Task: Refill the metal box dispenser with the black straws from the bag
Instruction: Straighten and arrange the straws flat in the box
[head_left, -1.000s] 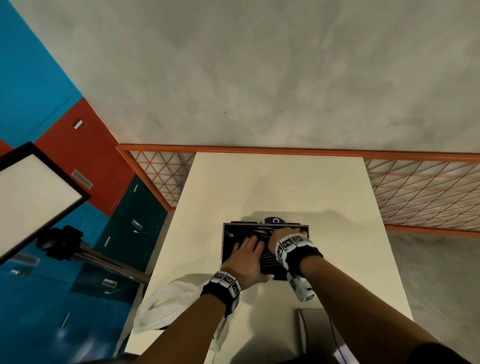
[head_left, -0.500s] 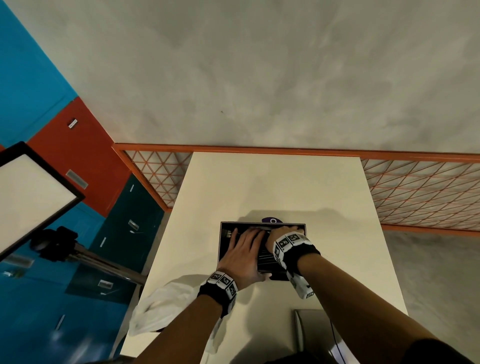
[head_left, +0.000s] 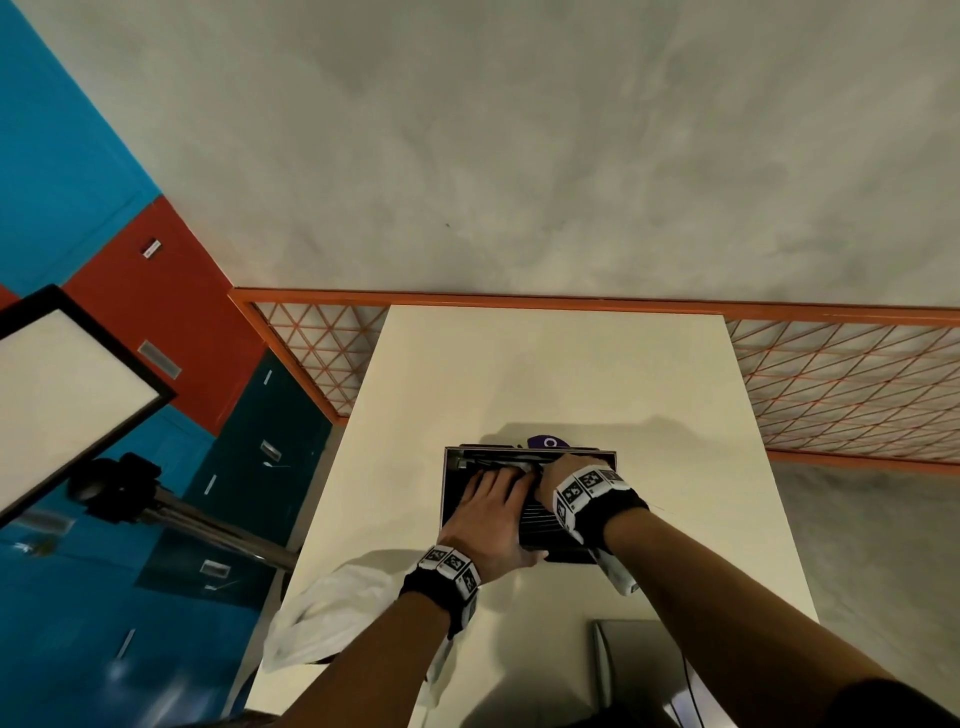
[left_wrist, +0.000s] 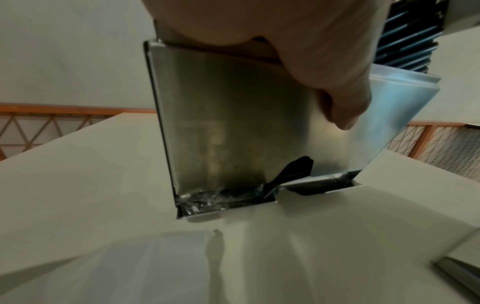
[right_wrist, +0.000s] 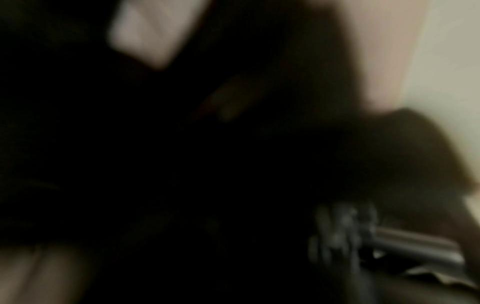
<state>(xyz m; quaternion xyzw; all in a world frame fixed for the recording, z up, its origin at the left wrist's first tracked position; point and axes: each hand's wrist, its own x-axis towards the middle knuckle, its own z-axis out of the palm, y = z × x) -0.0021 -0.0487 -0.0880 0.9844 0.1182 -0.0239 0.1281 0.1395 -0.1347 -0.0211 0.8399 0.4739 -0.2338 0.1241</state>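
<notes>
My left hand (head_left: 488, 514) has slid toward twelve o'clock, flat on the black straws (head_left: 540, 517) in the open metal box dispenser (left_wrist: 233, 127), levelling them; my right hand's (head_left: 563, 470) grip I cannot tell.

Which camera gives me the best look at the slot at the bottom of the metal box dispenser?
The left wrist view: the shiny metal box dispenser fills the frame, and its bottom slot on the cream table is clear. The head view shows only the open top under both hands. The right wrist view is too dark and blurred to show it.

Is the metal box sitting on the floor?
No, the metal box stands on the pale table, with both hands, the left hand and the right hand, reaching into its open top.
</notes>
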